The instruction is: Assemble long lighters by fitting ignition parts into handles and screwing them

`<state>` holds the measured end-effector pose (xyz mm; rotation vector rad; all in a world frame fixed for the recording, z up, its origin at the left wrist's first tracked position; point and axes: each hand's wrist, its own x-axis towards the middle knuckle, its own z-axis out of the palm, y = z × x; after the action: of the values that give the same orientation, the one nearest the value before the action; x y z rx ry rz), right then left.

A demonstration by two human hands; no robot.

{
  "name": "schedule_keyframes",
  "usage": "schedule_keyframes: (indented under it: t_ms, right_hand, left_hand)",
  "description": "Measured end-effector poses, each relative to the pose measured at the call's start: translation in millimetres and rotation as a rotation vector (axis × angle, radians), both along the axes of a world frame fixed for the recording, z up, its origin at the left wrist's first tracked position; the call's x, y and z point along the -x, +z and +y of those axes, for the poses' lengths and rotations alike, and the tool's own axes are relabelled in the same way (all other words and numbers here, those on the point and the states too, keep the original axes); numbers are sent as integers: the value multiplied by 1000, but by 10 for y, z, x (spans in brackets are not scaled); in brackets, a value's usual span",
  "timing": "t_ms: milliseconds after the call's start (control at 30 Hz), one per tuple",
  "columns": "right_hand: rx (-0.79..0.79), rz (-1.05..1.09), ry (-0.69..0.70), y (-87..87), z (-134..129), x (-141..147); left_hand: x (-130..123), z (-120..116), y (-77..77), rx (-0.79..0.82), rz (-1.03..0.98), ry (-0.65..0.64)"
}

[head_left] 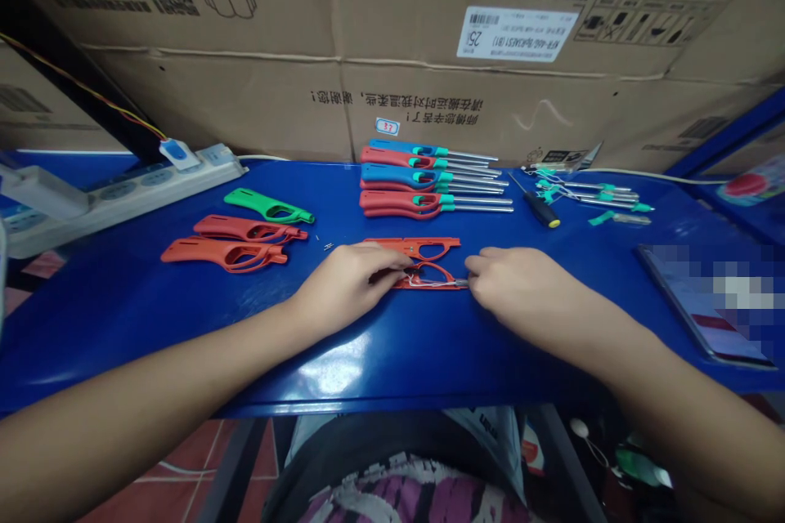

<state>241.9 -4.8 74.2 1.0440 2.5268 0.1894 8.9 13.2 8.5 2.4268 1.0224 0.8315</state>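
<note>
An opened orange gas lighter lies in two casing halves on the blue table. The nearer casing half (438, 286) has a white wire and small inner parts in it. My left hand (349, 278) is closed in a pinch at its left part, with a small black part (418, 270) at the fingertips. At the other end, my right hand (518, 282) is closed round a metal tube (462, 283); its far end is hidden by the fingers. Just beyond lies the other casing half (417, 248), touched by neither hand.
Several red and blue long-necked lighters (405, 200) are stacked at the back. Green and orange casings (226, 252) lie left, near tiny metal pins (328, 246) and a power strip (141, 188). Rightward are a screwdriver (543, 208), metal tubes with teal parts (607, 196) and a phone (705, 310).
</note>
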Motion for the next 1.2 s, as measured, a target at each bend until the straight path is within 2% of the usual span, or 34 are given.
schedule_keyframes:
  t_ms: [133, 300, 400, 533, 667, 833, 967, 1033, 1200]
  right_hand:
    - [5, 18, -76, -49, -8, -5]
    - [102, 394, -119, -91, 132, -201]
    - [176, 596, -95, -139, 198, -240]
    - [318, 740, -56, -243, 249, -175]
    - [413, 851, -76, -329, 312, -135]
    - [530, 878, -67, -317, 388, -250]
    - [432, 840, -79, -225, 458, -434]
    - [437, 782, -105, -194, 494, -503]
    - [461, 800, -79, -239, 516, -471]
  left_hand:
    - [14, -3, -4, -27, 40, -10]
    - [18, -22, -12, -39, 36, 23]
    - [10, -32, -11, -12, 5, 45]
    - [-5, -41, -2, 49, -36, 72]
    - [-11, -39, -1, 72, -49, 74]
    - [-4, -36, -5, 49, -57, 58]
    - [2, -38, -6, 10, -43, 33]
    - [5, -37, -10, -15, -44, 23]
    - [4, -30, -23, -76, -36, 13]
